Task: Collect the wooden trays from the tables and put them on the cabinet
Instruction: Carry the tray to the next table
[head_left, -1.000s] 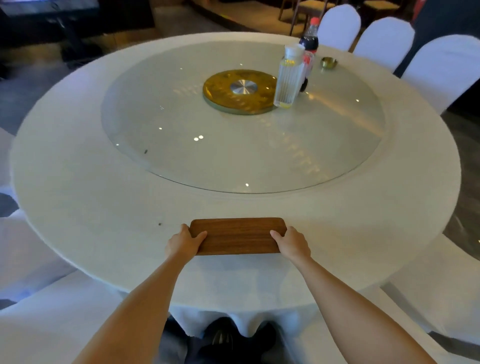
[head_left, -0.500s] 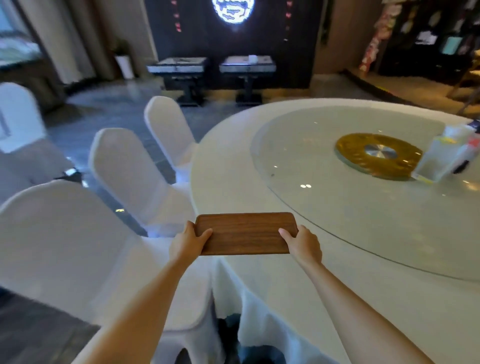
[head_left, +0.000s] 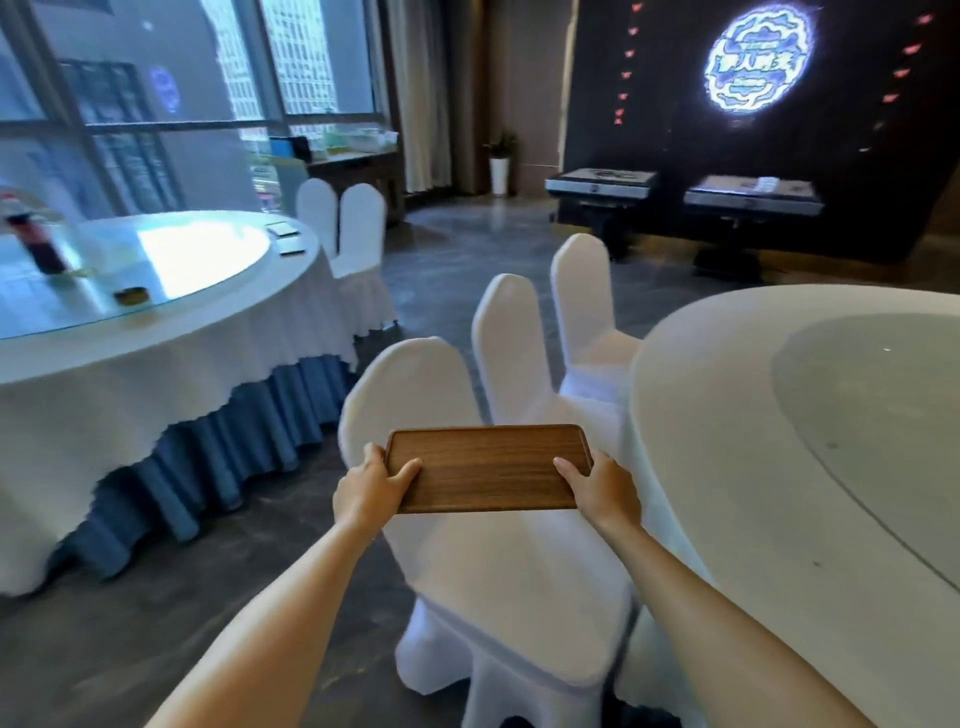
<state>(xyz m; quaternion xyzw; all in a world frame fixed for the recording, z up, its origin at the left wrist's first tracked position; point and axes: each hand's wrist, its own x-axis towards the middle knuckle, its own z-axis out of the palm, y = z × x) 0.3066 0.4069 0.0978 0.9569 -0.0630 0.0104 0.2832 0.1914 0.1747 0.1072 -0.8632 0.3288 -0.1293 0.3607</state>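
Note:
A brown wooden tray is held level in the air above a white-covered chair. My left hand grips its left end and my right hand grips its right end, thumbs on top. The round white table it came from lies to the right. A second round table stands at the left; two small flat items lie near its far edge, too small to tell what they are. A dark cabinet stands by the window at the back.
Two more white-covered chairs line the near table's edge, and two others stand by the left table. A dark bottle and small dish sit on the left table. Grey floor runs between the tables toward two dark stands.
The tray has come off the round table and swung left with both hands; it now hangs over a chair. My view has turned left toward the window and second table.

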